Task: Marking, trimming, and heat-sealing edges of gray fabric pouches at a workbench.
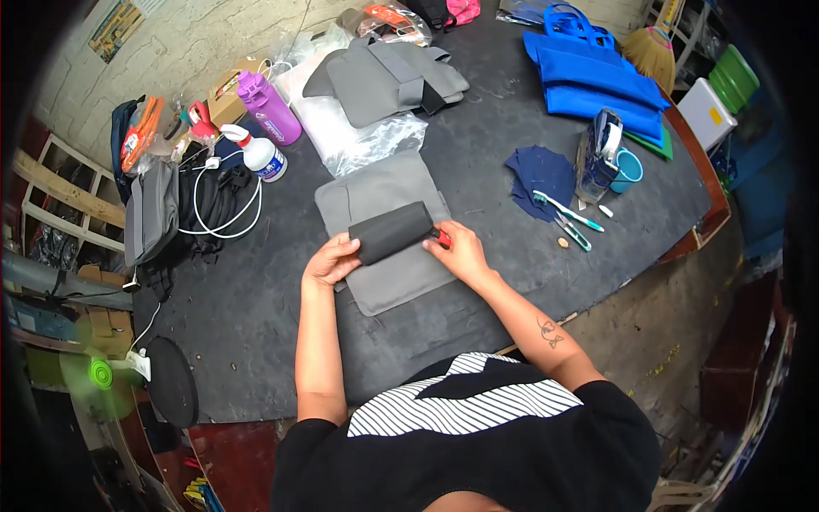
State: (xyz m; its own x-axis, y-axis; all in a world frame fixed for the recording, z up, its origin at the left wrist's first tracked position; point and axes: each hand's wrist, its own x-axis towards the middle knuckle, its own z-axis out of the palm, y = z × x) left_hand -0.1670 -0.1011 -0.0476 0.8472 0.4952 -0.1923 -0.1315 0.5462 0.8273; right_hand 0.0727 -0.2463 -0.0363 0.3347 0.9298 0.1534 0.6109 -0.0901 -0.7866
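Observation:
My left hand (331,259) grips the left end of a black padded fabric piece (392,232), thumb on top and fingers underneath. At its other end my right hand (461,255) is closed around a small red-and-black tool (444,240); the fingers cover most of it, so its kind does not show. Both hands are over a flat grey fabric panel (388,290), which lies on the dark tabletop and shows above and below the black piece. A loose thread runs across the panel's upper part.
Behind lie grey sewn pieces (375,85) on clear plastic. To the left stand a spray bottle (262,158), a purple bottle (271,111) and a green fan (101,373). On the right are navy fabric scraps (546,179), a toothbrush (576,213), small snips (573,232), a blue cup (627,168) and blue bags (597,77).

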